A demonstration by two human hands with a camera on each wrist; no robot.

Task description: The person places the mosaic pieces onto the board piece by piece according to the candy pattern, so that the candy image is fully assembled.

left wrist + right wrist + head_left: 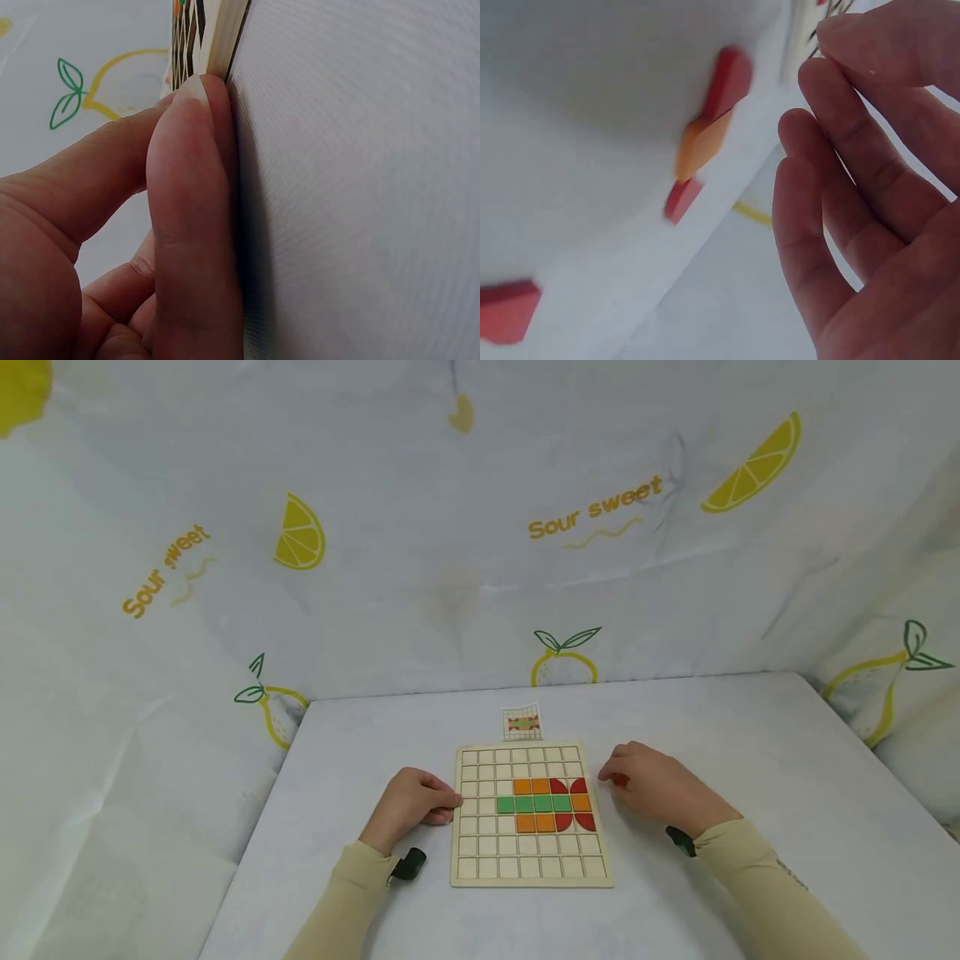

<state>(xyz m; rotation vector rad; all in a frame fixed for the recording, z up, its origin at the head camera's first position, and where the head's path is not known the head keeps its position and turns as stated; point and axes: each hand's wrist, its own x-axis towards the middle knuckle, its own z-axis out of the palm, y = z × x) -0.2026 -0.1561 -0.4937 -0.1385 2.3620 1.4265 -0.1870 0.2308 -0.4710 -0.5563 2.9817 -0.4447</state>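
A wooden grid board (487, 844) lies flat on the table, holding orange square tiles (526, 823), green square tiles (522, 804) and red quarter-round tiles (585, 822). At its left edge, the thumb and a bent finger of my left hand (411, 802) meet and grip the rim; the left wrist view shows these fingers (187, 172) against the board's side. My right hand (651, 783) hovers beside the right edge, fingers loosely bent. Nothing shows between its fingers (855, 142) in the right wrist view. Loose red pieces (727, 79) and an orange piece (703, 144) lie near it.
Behind the board lies a small pattern card (522, 724) with a coloured grid design. White cloth (450, 543) printed with lemons rises at the back and sides of the white table (360, 735). Another red piece (508, 311) lies apart from the others.
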